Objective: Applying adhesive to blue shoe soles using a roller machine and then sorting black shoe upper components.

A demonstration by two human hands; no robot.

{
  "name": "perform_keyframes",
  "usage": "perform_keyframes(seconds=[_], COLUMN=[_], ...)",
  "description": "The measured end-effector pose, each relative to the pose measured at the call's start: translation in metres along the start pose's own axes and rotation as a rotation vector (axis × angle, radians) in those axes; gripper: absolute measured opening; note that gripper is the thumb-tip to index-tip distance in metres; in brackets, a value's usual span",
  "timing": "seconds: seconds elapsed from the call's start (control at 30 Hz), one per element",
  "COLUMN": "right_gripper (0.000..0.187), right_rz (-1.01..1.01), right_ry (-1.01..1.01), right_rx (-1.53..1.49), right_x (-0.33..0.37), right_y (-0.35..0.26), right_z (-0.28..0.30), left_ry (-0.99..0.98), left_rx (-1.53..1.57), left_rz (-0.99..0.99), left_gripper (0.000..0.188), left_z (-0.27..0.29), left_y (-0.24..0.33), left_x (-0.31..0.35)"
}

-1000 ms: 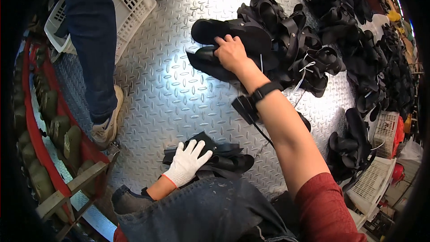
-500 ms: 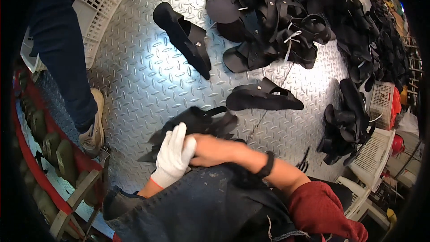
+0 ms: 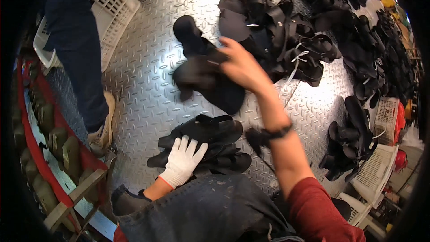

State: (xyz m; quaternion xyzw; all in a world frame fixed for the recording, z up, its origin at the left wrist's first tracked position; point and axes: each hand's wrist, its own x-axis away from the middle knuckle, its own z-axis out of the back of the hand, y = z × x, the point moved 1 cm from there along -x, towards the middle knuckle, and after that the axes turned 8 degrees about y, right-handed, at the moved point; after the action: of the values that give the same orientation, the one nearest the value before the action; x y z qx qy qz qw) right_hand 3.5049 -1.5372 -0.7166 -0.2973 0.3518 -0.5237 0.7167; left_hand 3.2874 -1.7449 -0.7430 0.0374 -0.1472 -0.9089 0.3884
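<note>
Head view, looking down on a floor [image 3: 143, 107] of patterned metal plate. Rests the left hand [image 3: 182, 163], in a white knitted glove, palm down with fingers spread on a stack of black sandals [image 3: 219, 132], close in front of a dark apron [image 3: 192, 206]. Reaches forward with the bare right hand [image 3: 244, 69], a black wristband [image 3: 277, 132] behind it, to a blurred black sandal [image 3: 195, 78] beyond the stack. Cannot tell, through the blur, a firm grip from a mere touch there. Just past it, partly overlapped, another black sandal [image 3: 186, 31].

To the right of these, a large heap of black sandals [image 3: 264, 40], with a white tie [image 3: 301, 56] on its near side. Farther right, a smaller heap [image 3: 349, 139] beside a white crate [image 3: 374, 170]. At left, another person's dark trouser leg [image 3: 78, 54] and pale shoe [image 3: 105, 125], in front of a white basket [image 3: 123, 13]. Lower left, a red-edged rack with greenish foot-shaped forms [image 3: 71, 157].
</note>
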Motion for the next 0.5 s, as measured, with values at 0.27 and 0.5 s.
perform_keyframes(seconds=[0.27,0.5], right_gripper=[0.018,0.071], right_rz=[0.268,0.071], right_ry=[-0.225,-0.317], right_rx=[0.295,0.377], right_x=[0.053,-0.031], right_y=[0.035,0.018], right_z=[-0.089,-0.021], left_ry=[0.431,-0.205], left_rx=[0.012,0.047], left_rz=[-0.109,0.115], left_gripper=[0.036,0.111], left_z=[0.031,0.023], left_y=[0.004,-0.028], left_x=[-0.010,-0.042])
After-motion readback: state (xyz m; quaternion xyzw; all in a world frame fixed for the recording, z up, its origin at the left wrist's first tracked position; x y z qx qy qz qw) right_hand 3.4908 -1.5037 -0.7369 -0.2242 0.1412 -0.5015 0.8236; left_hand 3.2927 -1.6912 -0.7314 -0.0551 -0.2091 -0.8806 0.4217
